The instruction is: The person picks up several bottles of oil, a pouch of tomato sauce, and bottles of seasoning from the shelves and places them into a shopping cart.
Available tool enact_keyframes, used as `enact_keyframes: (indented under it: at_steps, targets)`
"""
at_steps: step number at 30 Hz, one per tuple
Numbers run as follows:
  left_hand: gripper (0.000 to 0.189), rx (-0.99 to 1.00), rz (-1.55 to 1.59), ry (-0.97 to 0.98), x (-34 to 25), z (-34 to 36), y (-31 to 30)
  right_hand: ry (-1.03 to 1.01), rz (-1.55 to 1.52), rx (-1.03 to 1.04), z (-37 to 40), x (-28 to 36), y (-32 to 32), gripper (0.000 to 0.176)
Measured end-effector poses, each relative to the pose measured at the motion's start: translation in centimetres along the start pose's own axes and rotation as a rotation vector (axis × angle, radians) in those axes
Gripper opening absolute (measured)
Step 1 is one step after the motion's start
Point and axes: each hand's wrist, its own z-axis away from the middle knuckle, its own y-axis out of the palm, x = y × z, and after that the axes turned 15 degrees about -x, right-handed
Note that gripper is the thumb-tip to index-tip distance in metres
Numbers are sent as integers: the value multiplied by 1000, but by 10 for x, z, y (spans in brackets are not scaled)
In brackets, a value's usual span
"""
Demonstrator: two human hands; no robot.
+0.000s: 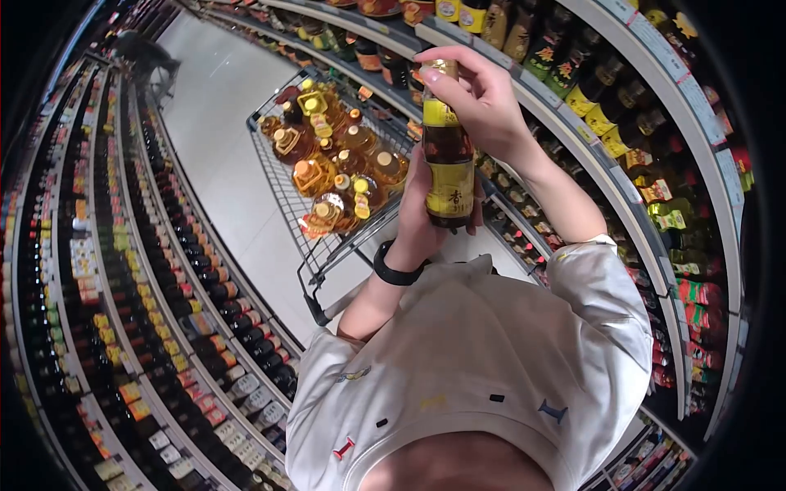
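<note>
Right now we hold a dark bottle (449, 159) upright in the air, between the shelf's front edge (700, 102) and the near corner of the cart (278, 186). Our right hand (483, 98) pinches the neck just under the yellow cap. Our left hand (419, 222) wraps the lower body from behind, fingers pressed together. We judge it best to let the left palm bear the weight. The yellow label shows one character, seemingly 香; the rest is unreadable.

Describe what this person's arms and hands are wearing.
The left hand and right hand are ungloved. A black band, watch-like, circles the left wrist. Short white sleeves cover the upper arms; the shirt carries small coloured marks.
</note>
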Motion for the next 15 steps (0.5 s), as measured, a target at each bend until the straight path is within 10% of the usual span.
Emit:
enact_keyframes:
  at_steps: [9, 15]
  targets:
    - [63, -248, 48, 79, 2, 40, -31, 315, -66, 252, -3, -45, 34, 34]
    - [68, -312, 59, 64, -9, 26, -61, 166, 7, 307, -12, -75, 56, 36]
